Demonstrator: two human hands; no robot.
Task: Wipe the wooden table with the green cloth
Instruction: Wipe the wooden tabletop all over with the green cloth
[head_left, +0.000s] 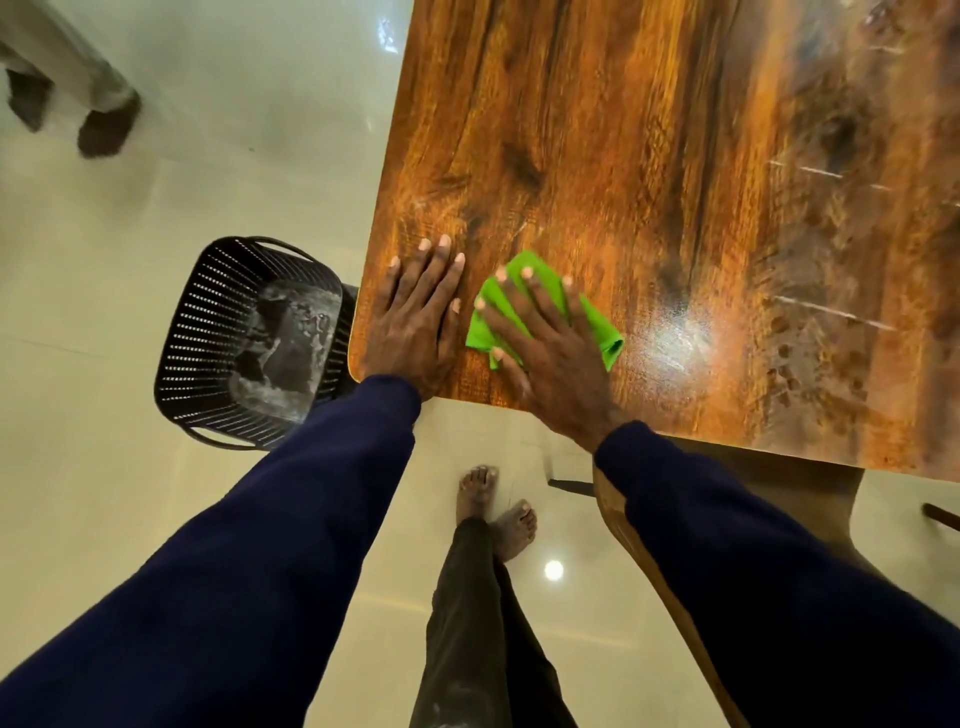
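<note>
Far to the left of both hands, at the top corner, the legs (78, 88) of another person stand on the pale shiny floor (208, 171). Nearer, just to the left of the left hand, a black basket (208, 332) with many small holes stands on the floor, touching or almost touching the corner of the table; something clear and crumpled lies inside it, but what it is I cannot tell. The left hand (415, 322) lies flat on the wooden table (649, 145) near its rounded corner, with straight fingers, and it holds nothing. Just beside it, to the right, the green cloth (600, 332) lies on the table near the front edge, folded or bunched. The right hand (550, 353) presses down on the cloth with spread, nearly straight fingers; it covers the middle of the cloth and does not curl around it, so the green edges show around the fingers. Both arms wear dark blue sleeves (260, 545). Below the hands, between the two arms, two bare feet (493, 514) stand on the floor. To the right of the right hand, a bright reflection (680, 343) shines on the table, and further right there are pale streaks (831, 312) on the surface. Under the table edge, below the right hand, a part of a wooden chair (779, 493) shows.
</note>
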